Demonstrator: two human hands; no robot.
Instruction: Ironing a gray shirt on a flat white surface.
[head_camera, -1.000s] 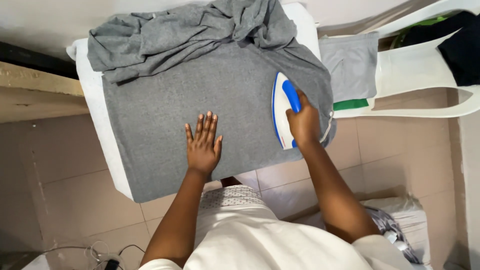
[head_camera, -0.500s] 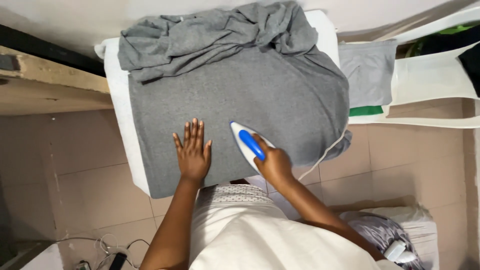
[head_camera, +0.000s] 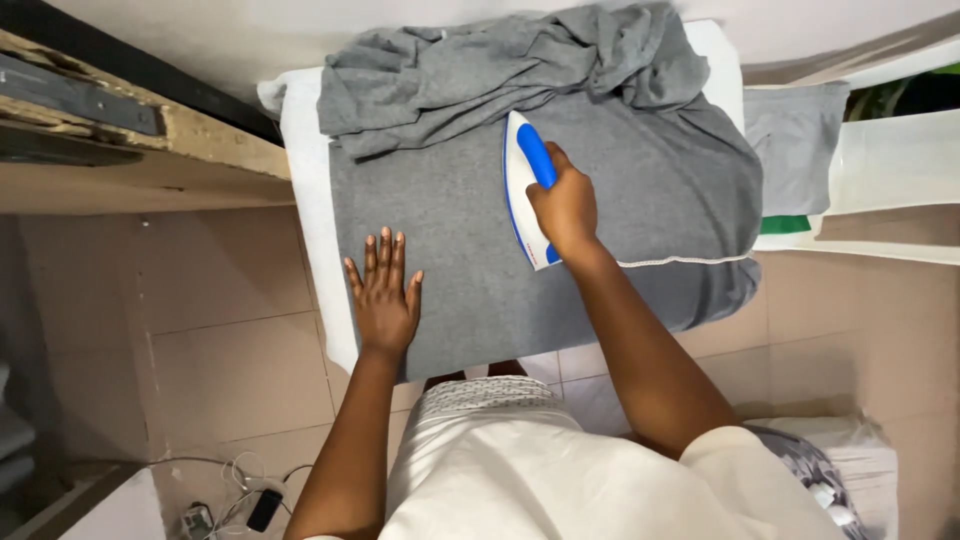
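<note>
The left hand (head_camera: 384, 298) lies flat, palm down, fingers straight and slightly spread, near the board's near-left edge, its forearm running straight back to the body. The right hand (head_camera: 566, 208) is closed in a fist-like grip at mid-board, its arm extended forward and angled leftward.

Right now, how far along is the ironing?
Done: the grey garment lies smooth across the near part of the board. In hand: the right hand grips the iron mid-cloth; the left hand presses flat. Left: the bunched far end is wrinkled.
</note>
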